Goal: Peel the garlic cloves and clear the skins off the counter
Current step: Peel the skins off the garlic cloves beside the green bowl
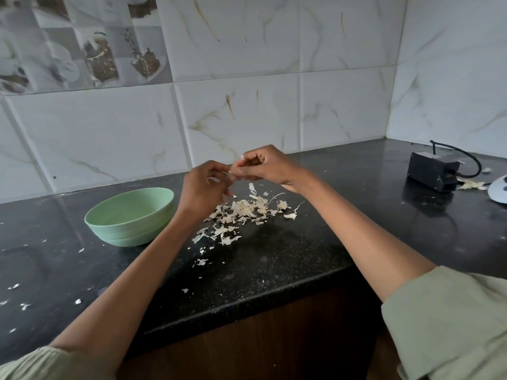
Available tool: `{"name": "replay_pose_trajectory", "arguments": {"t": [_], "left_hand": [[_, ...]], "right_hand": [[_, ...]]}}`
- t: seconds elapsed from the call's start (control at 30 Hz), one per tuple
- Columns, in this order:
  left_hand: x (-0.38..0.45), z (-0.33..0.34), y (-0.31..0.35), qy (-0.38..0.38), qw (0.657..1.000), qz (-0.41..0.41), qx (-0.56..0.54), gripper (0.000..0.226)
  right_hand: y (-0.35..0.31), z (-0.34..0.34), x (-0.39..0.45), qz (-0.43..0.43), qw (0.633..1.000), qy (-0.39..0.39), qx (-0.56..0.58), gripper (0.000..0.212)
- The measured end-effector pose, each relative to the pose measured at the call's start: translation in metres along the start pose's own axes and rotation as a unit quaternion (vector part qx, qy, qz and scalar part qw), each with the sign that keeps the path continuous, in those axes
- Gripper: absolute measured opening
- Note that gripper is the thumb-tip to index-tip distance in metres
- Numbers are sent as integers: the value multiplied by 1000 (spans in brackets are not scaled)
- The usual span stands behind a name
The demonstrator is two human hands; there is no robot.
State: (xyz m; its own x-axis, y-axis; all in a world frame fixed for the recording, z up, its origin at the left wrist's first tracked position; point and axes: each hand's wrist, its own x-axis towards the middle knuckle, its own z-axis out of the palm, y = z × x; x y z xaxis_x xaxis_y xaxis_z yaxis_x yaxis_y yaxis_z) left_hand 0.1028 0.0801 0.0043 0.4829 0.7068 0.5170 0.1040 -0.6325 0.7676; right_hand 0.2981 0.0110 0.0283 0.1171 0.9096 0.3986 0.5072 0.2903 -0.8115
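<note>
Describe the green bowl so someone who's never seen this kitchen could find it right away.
Start at the black counter below the tiled wall. The green bowl sits left of the pile of garlic skins, beside the person's left forearm. It is the only pale green, round dish there.

No legible text, label or number anywhere in view

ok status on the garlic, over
Both hands up over the counter, left hand and right hand pinching one clove between them. Skins piled below. Green bowl to the left, nothing blocking.
</note>
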Motion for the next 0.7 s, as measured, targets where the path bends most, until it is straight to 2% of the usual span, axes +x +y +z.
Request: {"name": "replay_pose_trajectory", "arguments": {"t": [0.13, 0.3, 0.47, 0.7], "left_hand": [[-2, -3, 5, 39, 997, 8, -62, 17], [-1, -6, 7, 50, 994, 2, -94, 17], [-1, -8, 9, 1, 977, -56, -206, 24], [0, -9, 8, -56, 962, -72, -256, 24]], "right_hand": [[1, -2, 0, -9, 998, -28, 61, 28], [-3, 1, -1, -23, 997, -4, 67, 29], [-9, 1, -2, -51, 995, 30, 82, 24], [-12, -2, -2, -57, 996, 41, 56, 25]]}}
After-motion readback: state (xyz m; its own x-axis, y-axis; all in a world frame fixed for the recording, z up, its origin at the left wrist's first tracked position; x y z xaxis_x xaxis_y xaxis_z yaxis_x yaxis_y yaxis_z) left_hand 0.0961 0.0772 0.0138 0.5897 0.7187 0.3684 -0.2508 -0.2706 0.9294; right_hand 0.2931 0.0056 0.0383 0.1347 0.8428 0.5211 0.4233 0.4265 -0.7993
